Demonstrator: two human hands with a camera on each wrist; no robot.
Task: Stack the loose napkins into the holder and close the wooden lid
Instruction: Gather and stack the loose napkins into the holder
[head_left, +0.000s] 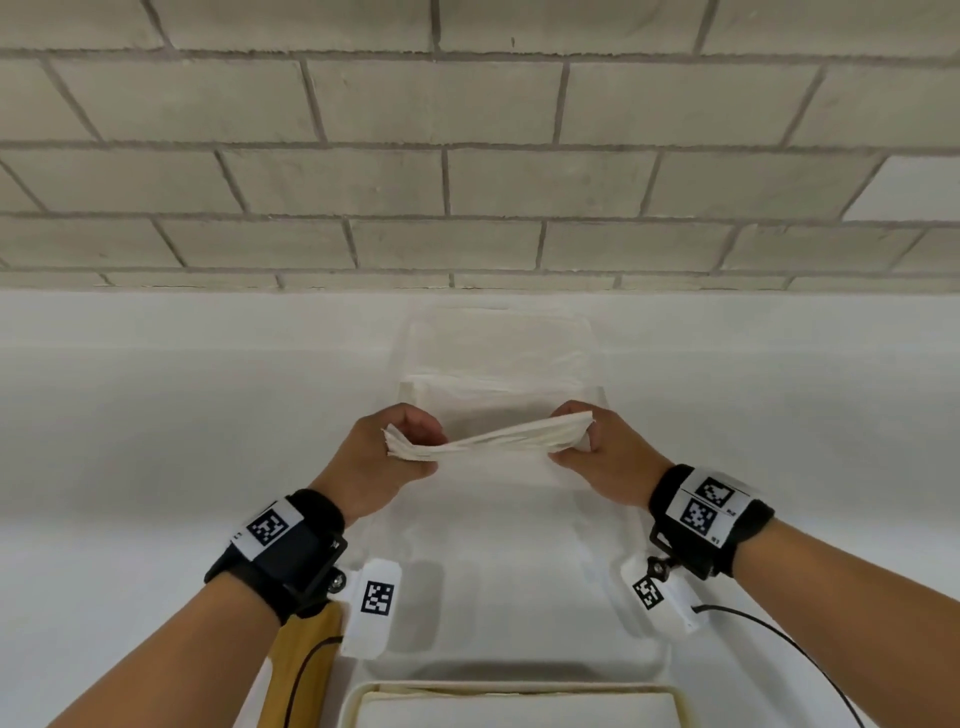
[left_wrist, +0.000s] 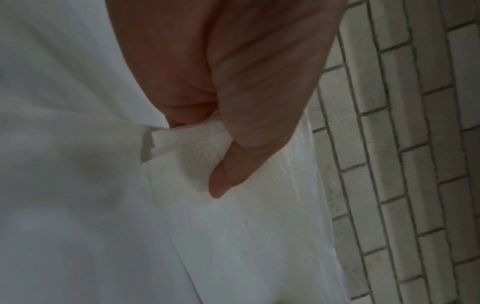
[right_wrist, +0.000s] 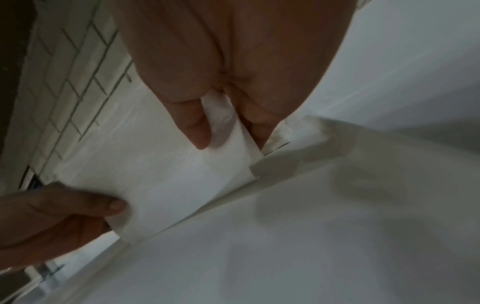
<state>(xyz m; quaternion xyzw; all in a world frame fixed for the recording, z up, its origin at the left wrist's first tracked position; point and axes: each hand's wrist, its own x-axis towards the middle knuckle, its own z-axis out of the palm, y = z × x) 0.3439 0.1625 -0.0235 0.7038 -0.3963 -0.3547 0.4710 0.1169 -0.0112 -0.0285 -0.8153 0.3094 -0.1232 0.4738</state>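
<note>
Sagging a little in the middle, a thin white stack of soft paper napkins (head_left: 485, 441) hangs between the two hands, lifted clear of the white tabletop (head_left: 156, 441). Its many layered edges show along the near side, fanned slightly at the left end and squeezed tight at the right, and the whole bundle tilts, the right end higher than the left. In the left wrist view the top sheet (left_wrist: 233, 226) shows a fine embossed texture and a loose folded corner.

At one end the left hand (head_left: 382, 457) pinches the stack, its thumb (left_wrist: 233, 174) pressed flat on top and the curled fingers underneath. At the other end the right hand (head_left: 597, 452) clamps it in the same way, thumb (right_wrist: 192, 123) on the upper face and fingers tucked below; the right wrist view also catches the left hand's thumb (right_wrist: 103, 205) at the far corner. Both forearms reach forward, each wearing a black wrist strap (head_left: 291, 551) with printed square markers.

Below and beyond the hands lies a clear plastic wrapper (head_left: 498, 358) with more white napkins inside. Near the bottom edge sits a cream rectangular holder (head_left: 514, 701), open and partly filled, with a light wooden lid (head_left: 296, 675) lying just left of it. Behind the table rises a pale grey brick wall (head_left: 467, 156).
</note>
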